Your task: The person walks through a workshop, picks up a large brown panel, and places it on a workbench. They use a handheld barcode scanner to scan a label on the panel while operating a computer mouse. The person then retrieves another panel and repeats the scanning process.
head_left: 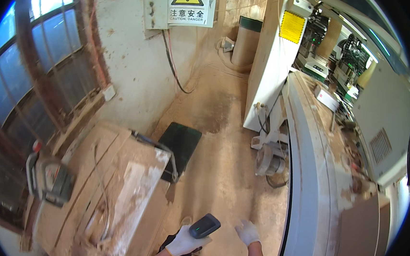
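Note:
My left hand (184,242), in a white work glove, is closed around a dark handheld device (205,225) with a small green light, shaped like a barcode scanner. It is held in front of my body, above the dusty floor. To its right, my right hand (248,232), also white-gloved, is held out over the floor with its fingers apart and nothing in them. The long pale edge of a machine bed (301,184) runs just right of that hand. Left of the device lies a dust-covered workbench (132,194).
On the bench's left side stands a grey-black canister-like thing (55,182) with a handle. A dark flat panel (181,140) sits beyond the bench. A motor (271,160) juts out low beside the machine. Farther off stand a white column (269,70) and a dusty cylinder (246,44).

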`<action>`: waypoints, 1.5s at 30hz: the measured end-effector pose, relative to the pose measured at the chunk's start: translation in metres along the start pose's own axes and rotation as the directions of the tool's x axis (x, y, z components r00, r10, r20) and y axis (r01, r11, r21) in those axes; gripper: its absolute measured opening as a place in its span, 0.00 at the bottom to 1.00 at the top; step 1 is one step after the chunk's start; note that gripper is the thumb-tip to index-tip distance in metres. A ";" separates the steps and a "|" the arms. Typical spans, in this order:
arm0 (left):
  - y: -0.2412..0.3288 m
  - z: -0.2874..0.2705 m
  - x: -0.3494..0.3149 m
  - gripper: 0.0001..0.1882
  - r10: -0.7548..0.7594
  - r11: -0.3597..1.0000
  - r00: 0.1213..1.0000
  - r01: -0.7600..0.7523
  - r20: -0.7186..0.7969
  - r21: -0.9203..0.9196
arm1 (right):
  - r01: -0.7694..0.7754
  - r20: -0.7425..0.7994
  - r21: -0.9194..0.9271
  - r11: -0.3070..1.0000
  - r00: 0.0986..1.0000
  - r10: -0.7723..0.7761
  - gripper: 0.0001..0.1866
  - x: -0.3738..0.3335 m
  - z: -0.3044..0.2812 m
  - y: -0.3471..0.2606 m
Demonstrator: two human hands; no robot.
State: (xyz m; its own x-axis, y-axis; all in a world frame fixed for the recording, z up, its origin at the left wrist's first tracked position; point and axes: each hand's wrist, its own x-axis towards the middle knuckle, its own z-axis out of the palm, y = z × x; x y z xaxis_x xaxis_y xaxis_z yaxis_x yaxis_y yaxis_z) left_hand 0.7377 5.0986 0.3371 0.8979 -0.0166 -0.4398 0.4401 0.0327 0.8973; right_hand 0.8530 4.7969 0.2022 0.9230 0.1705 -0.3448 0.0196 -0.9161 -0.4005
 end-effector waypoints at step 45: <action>0.490 -0.155 0.972 0.26 -0.369 0.882 0.019 -0.309 -0.929 -0.357 | 0.739 -0.324 -0.477 -0.476 -0.651 -0.686 0.12 1.146 -0.651 -1.032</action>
State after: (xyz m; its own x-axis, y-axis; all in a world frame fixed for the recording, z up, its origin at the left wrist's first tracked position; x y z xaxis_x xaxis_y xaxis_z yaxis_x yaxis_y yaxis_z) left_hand 1.8265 5.2537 0.3432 -0.1449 0.9161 -0.3739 0.1111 0.3906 0.9138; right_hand 2.1404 5.7018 0.7728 -0.4903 0.3998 0.7745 0.8558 0.3892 0.3408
